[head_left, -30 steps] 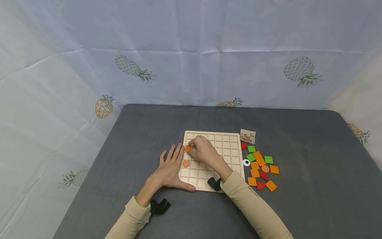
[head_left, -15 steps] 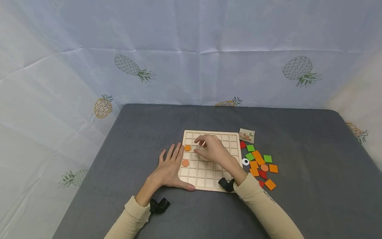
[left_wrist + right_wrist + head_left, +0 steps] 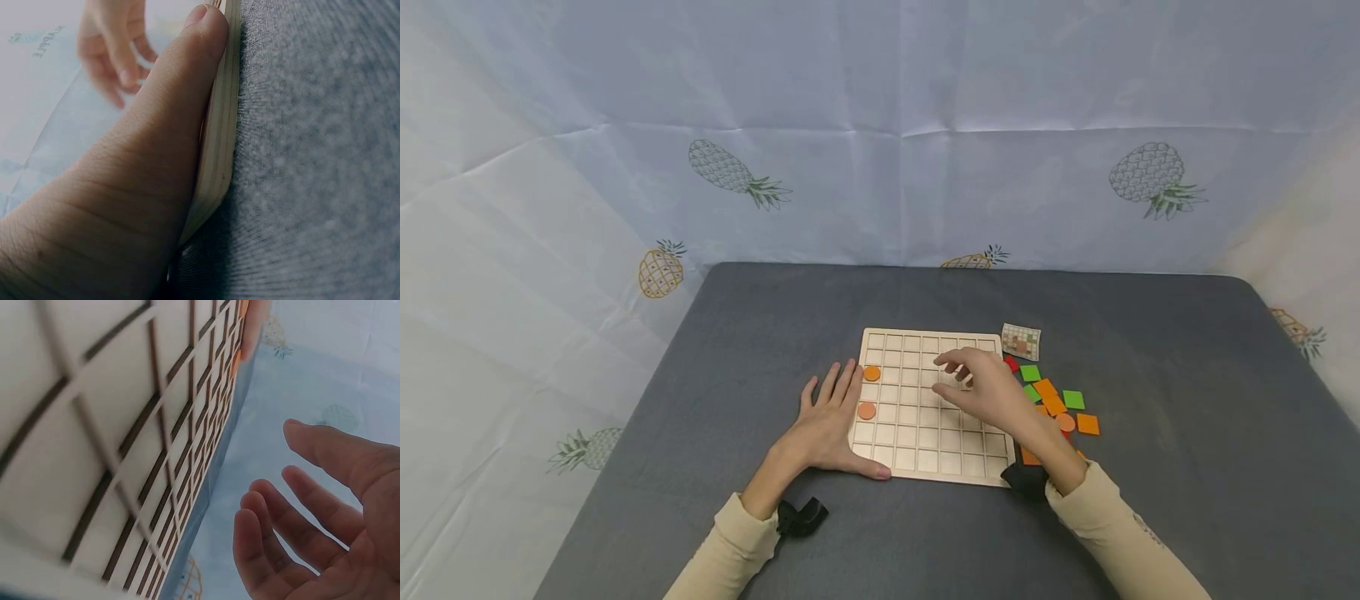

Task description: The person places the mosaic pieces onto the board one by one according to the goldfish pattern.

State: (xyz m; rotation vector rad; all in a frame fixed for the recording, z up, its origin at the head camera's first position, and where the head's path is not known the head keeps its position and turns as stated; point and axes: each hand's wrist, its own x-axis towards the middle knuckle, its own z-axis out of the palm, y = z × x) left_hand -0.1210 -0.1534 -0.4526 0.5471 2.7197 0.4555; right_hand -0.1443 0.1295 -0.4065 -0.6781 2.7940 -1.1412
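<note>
Right wrist view gives me the right hand (image 3: 988, 385) with thumb and fingers parted and loosely bent, apart from the face of the board (image 3: 925, 460). From the head camera I see it hovering over the right part of the grid, its wrist across the right edge. My head feed also shows the left hand (image 3: 830, 423) spread wide at the left edge, fingertips near the rim and thumb at the near-left corner; up close, the left wrist view has that thumb lying along the wooden edge. The board lies flat on the tabletop (image 3: 775, 325), between the two hands. Two discs sit in its leftmost column: an orange disc (image 3: 872, 373) just beside the left fingertips and, nearer me, a salmon disc (image 3: 867, 411). Off the far-right corner I make out a small card (image 3: 1021, 342) bearing a coloured pattern. Right of the board lie green squares (image 3: 1073, 400), orange squares (image 3: 1087, 425), red pieces (image 3: 1012, 363) and a second salmon disc (image 3: 1065, 422), some partly hidden from me by the right hand and forearm. Behind everything hangs a pale cloth (image 3: 850, 200) printed with pineapples (image 3: 1148, 172).
</note>
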